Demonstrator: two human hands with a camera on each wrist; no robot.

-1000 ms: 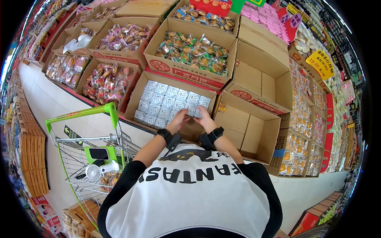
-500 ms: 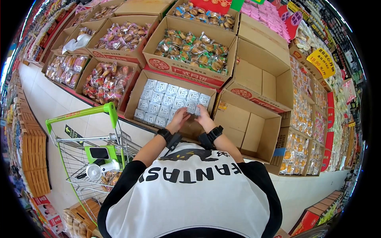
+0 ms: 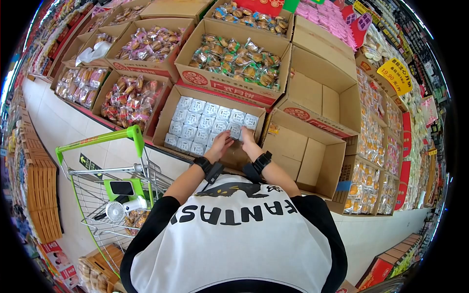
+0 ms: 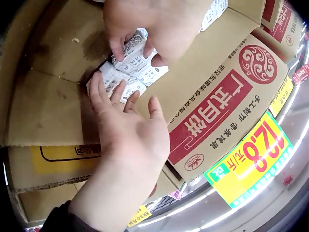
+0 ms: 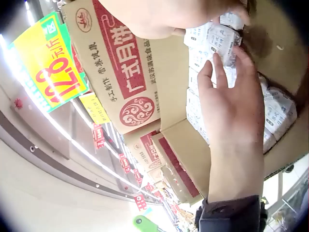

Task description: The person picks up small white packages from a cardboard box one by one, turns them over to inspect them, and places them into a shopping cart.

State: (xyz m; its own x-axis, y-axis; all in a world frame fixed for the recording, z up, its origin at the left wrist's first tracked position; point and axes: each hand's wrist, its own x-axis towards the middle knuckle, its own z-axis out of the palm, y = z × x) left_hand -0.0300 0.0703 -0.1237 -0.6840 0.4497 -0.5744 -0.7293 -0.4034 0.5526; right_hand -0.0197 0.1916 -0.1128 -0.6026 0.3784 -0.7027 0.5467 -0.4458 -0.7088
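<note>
White paper-wrapped packets with dark print [image 3: 192, 119] fill the far and left part of a cardboard carton [image 3: 165, 111] in front of me. Both hands are inside it, at the near right of the rows. In the right wrist view my left hand [image 5: 236, 108] has loosely straight fingers, their tips at a packet [image 5: 223, 40]. My right hand [image 3: 248, 141] is beside it at the right end; in the left wrist view its spread fingers [image 4: 98, 86] lie over a packet [image 4: 110, 77]. The right hand's thumb side is partly hidden in the right wrist view.
A cardboard box [image 3: 293, 151] with bare floor adjoins on the right. Behind stands a carton of green-marked wrapped cakes [image 3: 239, 61]. A shopping cart [image 3: 107, 171] carrying a small white fan [image 3: 116, 212] is on the left. A yellow price sign [image 4: 251, 157] hangs on the display.
The right hand has shifted slightly and turned, so less of the packet at its fingertips shows. The left hand stays almost where it was beside the packets.
</note>
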